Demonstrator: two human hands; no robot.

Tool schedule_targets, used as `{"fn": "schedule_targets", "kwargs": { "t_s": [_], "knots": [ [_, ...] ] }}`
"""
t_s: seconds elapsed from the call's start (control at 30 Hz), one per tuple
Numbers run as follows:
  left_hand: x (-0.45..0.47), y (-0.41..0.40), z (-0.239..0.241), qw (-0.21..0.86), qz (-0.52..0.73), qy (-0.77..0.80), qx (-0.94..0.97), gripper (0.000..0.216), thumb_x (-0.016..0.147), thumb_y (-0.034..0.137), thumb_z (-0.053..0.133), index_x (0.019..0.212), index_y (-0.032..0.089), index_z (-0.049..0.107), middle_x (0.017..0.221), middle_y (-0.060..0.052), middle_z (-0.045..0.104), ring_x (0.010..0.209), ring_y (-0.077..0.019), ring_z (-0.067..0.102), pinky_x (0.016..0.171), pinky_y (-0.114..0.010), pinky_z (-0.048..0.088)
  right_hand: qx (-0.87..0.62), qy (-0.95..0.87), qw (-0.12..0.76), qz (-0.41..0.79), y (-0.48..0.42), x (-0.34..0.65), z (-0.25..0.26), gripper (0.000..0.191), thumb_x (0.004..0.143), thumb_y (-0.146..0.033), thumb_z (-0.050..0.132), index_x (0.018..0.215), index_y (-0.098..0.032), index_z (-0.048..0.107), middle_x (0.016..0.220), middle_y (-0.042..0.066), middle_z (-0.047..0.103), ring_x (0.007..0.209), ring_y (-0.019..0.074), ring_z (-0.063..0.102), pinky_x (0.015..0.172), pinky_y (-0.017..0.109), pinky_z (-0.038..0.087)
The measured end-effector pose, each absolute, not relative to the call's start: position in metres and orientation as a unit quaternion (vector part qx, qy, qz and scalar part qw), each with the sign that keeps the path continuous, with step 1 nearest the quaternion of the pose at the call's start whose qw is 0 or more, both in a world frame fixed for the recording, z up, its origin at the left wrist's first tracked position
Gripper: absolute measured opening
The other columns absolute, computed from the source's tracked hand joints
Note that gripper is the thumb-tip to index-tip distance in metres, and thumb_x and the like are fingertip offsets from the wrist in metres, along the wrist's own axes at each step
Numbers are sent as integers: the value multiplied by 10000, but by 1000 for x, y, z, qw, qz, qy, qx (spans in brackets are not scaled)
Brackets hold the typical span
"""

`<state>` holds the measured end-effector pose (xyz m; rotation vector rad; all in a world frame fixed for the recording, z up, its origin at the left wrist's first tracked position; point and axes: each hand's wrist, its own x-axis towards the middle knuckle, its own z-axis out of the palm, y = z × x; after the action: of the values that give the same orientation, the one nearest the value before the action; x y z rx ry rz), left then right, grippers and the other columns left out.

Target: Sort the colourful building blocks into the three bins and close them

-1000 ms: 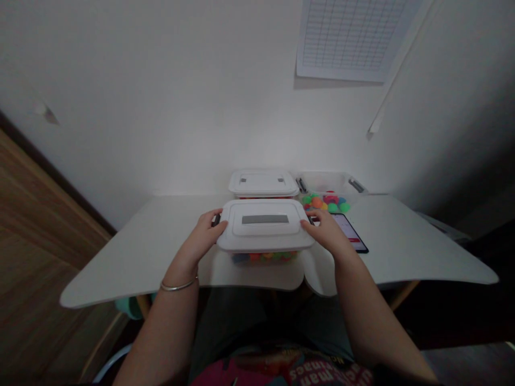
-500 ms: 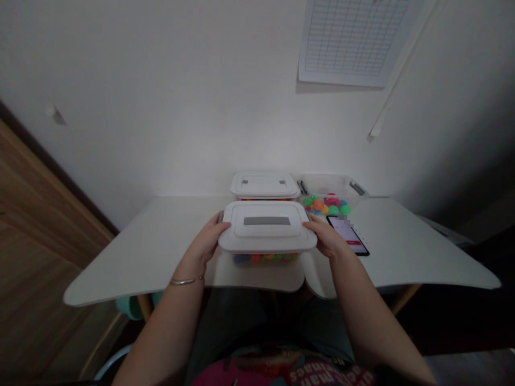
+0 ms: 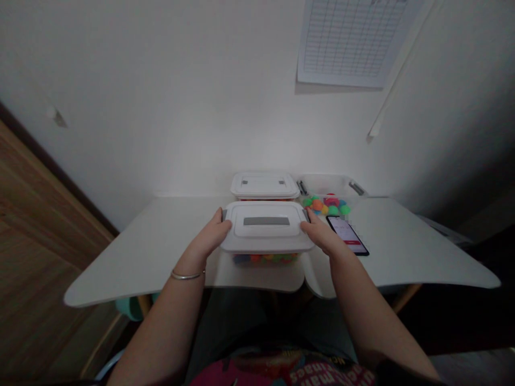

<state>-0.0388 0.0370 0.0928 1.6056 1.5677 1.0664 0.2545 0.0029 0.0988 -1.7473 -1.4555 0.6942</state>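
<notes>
A clear plastic box with a white lid (image 3: 265,228) stands near the front edge of the white table (image 3: 153,241); coloured pieces show through its front wall. My left hand (image 3: 209,241) grips the box's left end, thumb on the lid's edge. At the right end my right hand (image 3: 322,238) holds on the same way. Both hands are closed around the box's sides.
A second lidded white box (image 3: 263,185) stands behind the first. To its right is an open clear bin (image 3: 333,185) with several coloured balls (image 3: 328,205). A phone (image 3: 346,234) lies screen up beside my right hand. A grid chart (image 3: 346,40) hangs on the wall.
My hands have shifted slightly along the box's ends and pressed in closer to the lid. The box has stayed in place.
</notes>
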Motion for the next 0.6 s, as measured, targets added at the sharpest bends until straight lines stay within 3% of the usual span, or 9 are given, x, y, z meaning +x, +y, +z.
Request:
{"fn": "schedule_targets", "kwargs": {
  "t_s": [0.17, 0.37, 0.5, 0.6],
  "knots": [
    [-35, 37, 96, 296, 383, 607, 630, 794, 663, 289, 550, 1417, 71, 427, 1478, -189, 446, 1408, -349, 357, 1170, -487, 287, -695, -585, 351, 227, 3, 248, 103, 770, 680, -237, 503, 1428, -70, 427, 1417, 178, 518, 1315, 296, 488, 1109, 388, 375],
    [-33, 40, 98, 263, 374, 602, 655, 744, 694, 280, 536, 1403, 68, 451, 1395, -194, 543, 1355, -351, 439, 1143, -477, 340, -694, -558, 379, 252, 2, 246, 105, 768, 671, -212, 500, 1428, -98, 445, 1388, 159, 553, 1318, 299, 488, 1112, 407, 377],
    [-26, 29, 109, 185, 324, 615, 695, 694, 767, 277, 487, 1419, 48, 422, 1433, -218, 494, 1361, -348, 427, 1140, -500, 323, -680, -508, 431, 307, 3, 243, 99, 804, 696, -201, 451, 1485, -89, 346, 1502, 126, 429, 1391, 234, 403, 1147, 361, 321],
    [-9, 4, 118, 58, 284, 613, 735, 613, 846, 292, 447, 1421, 81, 429, 1488, -207, 428, 1382, -366, 382, 1146, -604, 231, -653, -485, 472, 340, 6, 235, 90, 828, 708, -200, 431, 1513, -90, 269, 1553, 102, 347, 1417, 195, 358, 1158, 340, 292]
  ]
}}
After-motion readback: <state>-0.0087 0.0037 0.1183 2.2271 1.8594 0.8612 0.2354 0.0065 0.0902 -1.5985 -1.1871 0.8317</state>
